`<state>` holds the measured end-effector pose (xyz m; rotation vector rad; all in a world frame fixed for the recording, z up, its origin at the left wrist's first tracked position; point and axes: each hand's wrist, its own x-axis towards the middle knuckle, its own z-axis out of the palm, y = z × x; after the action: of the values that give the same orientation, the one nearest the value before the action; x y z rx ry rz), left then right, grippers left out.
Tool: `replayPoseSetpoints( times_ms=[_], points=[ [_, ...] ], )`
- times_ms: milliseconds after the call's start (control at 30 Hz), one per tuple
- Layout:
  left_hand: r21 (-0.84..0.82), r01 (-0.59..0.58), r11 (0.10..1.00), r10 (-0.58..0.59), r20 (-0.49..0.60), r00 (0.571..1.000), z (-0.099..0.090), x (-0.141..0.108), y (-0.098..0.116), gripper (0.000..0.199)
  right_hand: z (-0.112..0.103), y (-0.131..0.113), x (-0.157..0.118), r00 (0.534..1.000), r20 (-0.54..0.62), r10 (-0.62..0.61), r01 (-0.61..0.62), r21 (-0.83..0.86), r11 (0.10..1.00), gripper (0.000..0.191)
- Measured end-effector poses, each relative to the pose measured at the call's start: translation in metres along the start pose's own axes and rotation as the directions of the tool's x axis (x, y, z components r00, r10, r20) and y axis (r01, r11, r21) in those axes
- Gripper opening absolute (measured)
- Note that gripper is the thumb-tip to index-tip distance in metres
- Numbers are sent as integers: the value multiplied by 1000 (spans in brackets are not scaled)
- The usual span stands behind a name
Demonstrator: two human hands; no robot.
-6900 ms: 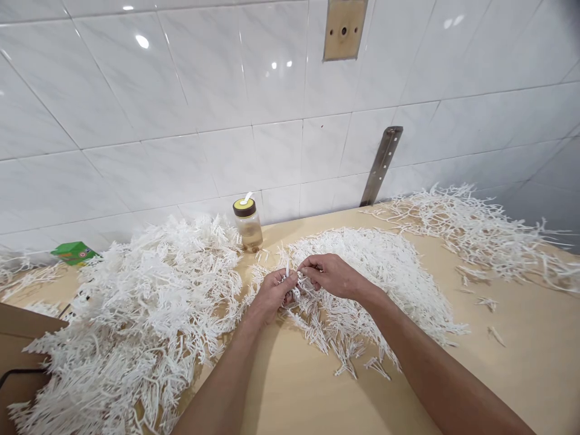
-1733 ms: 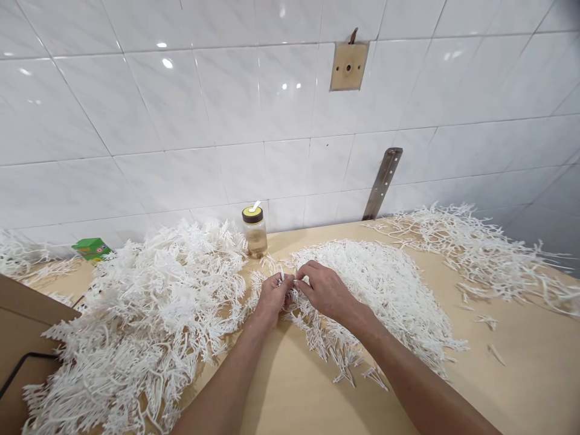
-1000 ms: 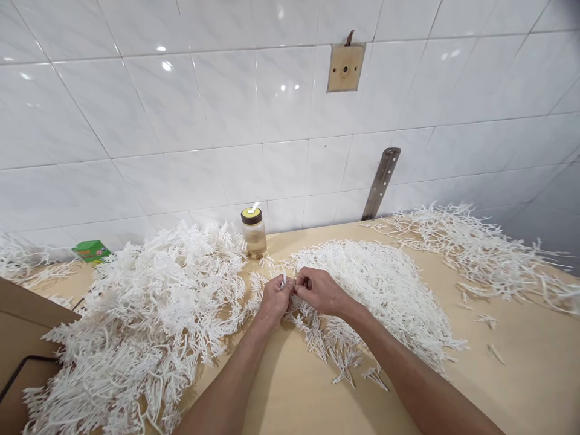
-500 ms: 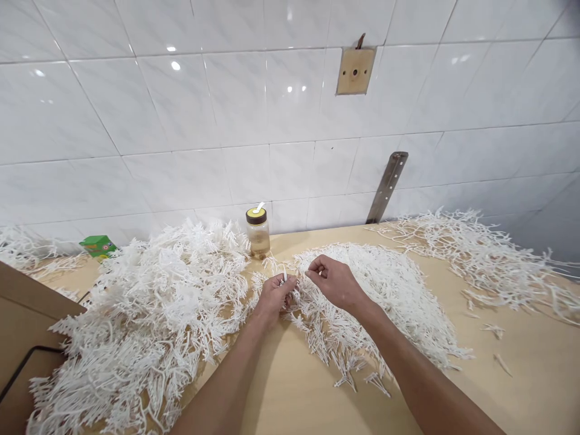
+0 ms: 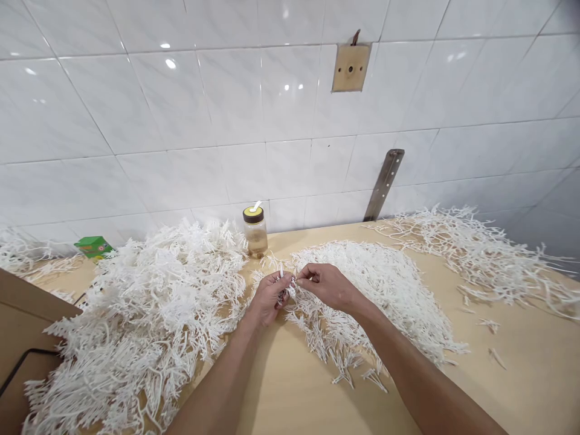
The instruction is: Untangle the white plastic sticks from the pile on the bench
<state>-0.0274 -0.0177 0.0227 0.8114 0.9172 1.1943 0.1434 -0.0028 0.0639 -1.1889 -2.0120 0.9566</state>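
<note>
Between thumb and fingers, my left hand (image 5: 270,294) grips a white branched plastic piece (image 5: 291,290), its stem poking up above the thumb. My right hand (image 5: 324,284) is closed in a pinch at the right side of that piece; its fingertips meet the small white prongs, and whether a prong is between them is too small to tell. Beneath and right of my hands spreads a heap of short white sprigs (image 5: 380,284). To the left rises a taller pile of white branched pieces (image 5: 149,302).
A lidded jar (image 5: 255,235) stands behind my hands near the tiled wall. Long bare white stems (image 5: 489,260) lie at right. A metal strip (image 5: 384,184) leans on the wall. At left are a green box (image 5: 93,246) and a cardboard box (image 5: 31,326).
My right hand has moved left and down, from apart to touching the piece in my left hand. The left hand keeps its grip. The view has shifted slightly.
</note>
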Motion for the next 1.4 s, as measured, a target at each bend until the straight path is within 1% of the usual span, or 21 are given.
replayPoseSetpoints(
  times_ms=[167,267,400,467,567,667,767,867,1033,1167,1233,1333,1400],
  points=[
    [-20,22,1000,-22,-15,1000,0,-1,3,40,-1,-1,-1,1000,4,-3,4,-60,998,20],
    [-30,24,999,-24,-6,1000,0,-2,4,40,-2,-2,-1,999,-28,-23,20,-99,995,20],
    [-31,-6,1000,5,-30,1000,0,-1,3,42,-1,0,0,995,-90,-49,37,-124,992,18],
    [3,-13,1000,13,-20,1000,0,-2,2,45,1,1,1,990,-134,-50,31,-136,990,17],
    [96,-14,995,11,22,1000,0,-4,0,53,4,0,1,979,-193,-68,33,-181,983,15],
    [124,-42,991,38,39,999,0,-4,0,51,7,0,1,963,-222,-156,98,-252,963,14],
    [118,-42,992,40,21,999,-1,-2,-1,46,9,3,1,947,-209,-242,175,-297,939,14],
    [117,-15,993,13,20,1000,-2,-1,-1,42,8,4,1,940,-194,-280,210,-316,925,14],
    [76,-26,997,23,32,999,0,-3,1,42,10,2,0,945,-172,-278,215,-313,925,12],
    [107,13,994,-11,-24,1000,1,-3,4,42,13,1,0,952,-156,-263,198,-340,919,13],
    [119,41,992,-37,-32,999,1,-2,5,45,13,2,0,955,-152,-254,188,-351,917,14],
    [123,71,990,-71,-6,997,-1,-1,6,50,13,4,0,954,-159,-253,185,-350,918,14],
    [105,70,992,-73,25,997,-2,-1,5,49,13,5,1,950,-175,-257,185,-344,921,14]
  ],
)
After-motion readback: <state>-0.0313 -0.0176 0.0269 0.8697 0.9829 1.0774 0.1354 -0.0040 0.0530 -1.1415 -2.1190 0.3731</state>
